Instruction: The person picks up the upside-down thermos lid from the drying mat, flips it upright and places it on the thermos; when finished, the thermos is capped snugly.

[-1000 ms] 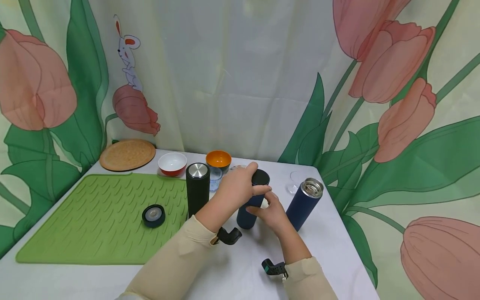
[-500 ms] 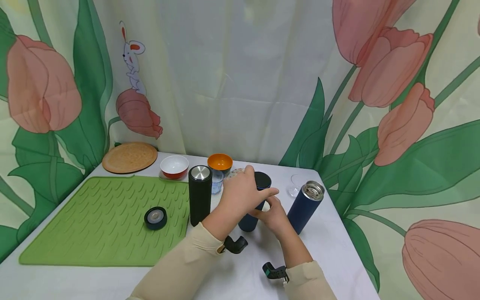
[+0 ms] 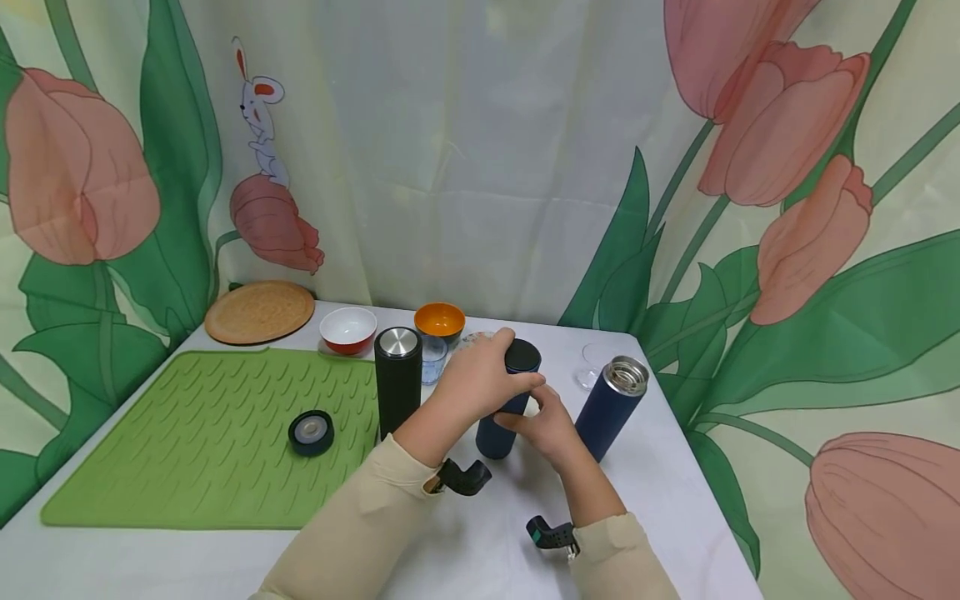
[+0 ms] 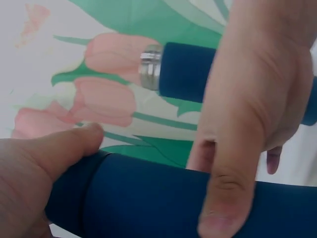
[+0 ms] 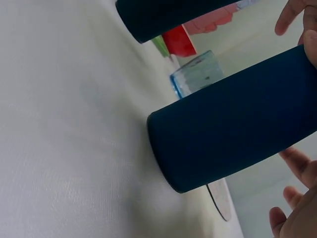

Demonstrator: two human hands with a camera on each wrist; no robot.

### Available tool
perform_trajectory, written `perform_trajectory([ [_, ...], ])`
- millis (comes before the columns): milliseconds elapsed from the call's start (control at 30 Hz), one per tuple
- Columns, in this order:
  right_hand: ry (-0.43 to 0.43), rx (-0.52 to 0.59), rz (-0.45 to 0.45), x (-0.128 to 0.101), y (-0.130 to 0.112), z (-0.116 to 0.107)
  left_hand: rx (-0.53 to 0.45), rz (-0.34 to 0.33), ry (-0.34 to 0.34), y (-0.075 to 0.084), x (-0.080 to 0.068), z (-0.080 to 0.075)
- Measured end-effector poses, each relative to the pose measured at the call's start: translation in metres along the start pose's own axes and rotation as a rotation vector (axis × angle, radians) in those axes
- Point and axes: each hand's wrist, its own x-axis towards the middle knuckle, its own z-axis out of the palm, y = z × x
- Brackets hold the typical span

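Observation:
A dark blue thermos (image 3: 497, 435) stands on the white table, its black lid (image 3: 522, 357) on top. My left hand (image 3: 480, 377) holds the lid, and in the left wrist view its thumb (image 4: 84, 139) lies over the lid's edge. Lower down, my right hand (image 3: 549, 432) grips the thermos body, thumb across the near side in the left wrist view. To the right, a second blue thermos (image 3: 611, 410) stands uncapped, its steel mouth showing. A round black lid (image 3: 311, 433) lies upside down on the green mat (image 3: 202, 442). The far-side fingers are partly hidden.
A black thermos (image 3: 397, 383) with a silver-topped lid stands left of my left hand. Behind are a red-and-white bowl (image 3: 348, 331), an orange bowl (image 3: 439, 321), a clear glass (image 3: 432, 360) and a round wooden board (image 3: 259, 312). A stemmed glass (image 3: 592, 365) stands at the back right.
My left hand shifts and turns slightly at the lid, its thumb drawing back a little to the left. The right hand keeps its grip on the thermos. The head view tilts slightly.

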Motion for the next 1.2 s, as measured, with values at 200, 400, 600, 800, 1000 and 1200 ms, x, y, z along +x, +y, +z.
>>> perform_trajectory([
  [200, -0.013, -0.024, -0.001, -0.001, 0.001, -0.001, -0.033, 0.006, -0.017, -0.001, 0.001, -0.001],
  [400, -0.027, -0.084, -0.063, -0.002, 0.001, -0.003, -0.031, -0.011, 0.017, -0.001, 0.001, 0.005],
  [600, -0.046, -0.084, -0.07, -0.004, 0.005, -0.003, -0.045, -0.029, 0.027, 0.001, -0.001, 0.012],
  [800, -0.082, -0.054, -0.075, -0.005, 0.007, -0.004, -0.048, -0.012, 0.036, 0.004, 0.0, 0.013],
  [1000, -0.089, -0.048, -0.065, -0.004, 0.007, -0.004, -0.089, 0.005, 0.052, 0.002, -0.002, 0.012],
  [1200, -0.076, -0.013, -0.111, -0.006, 0.005, 0.007, -0.235, -0.048, -0.031, -0.02, -0.041, 0.012],
])
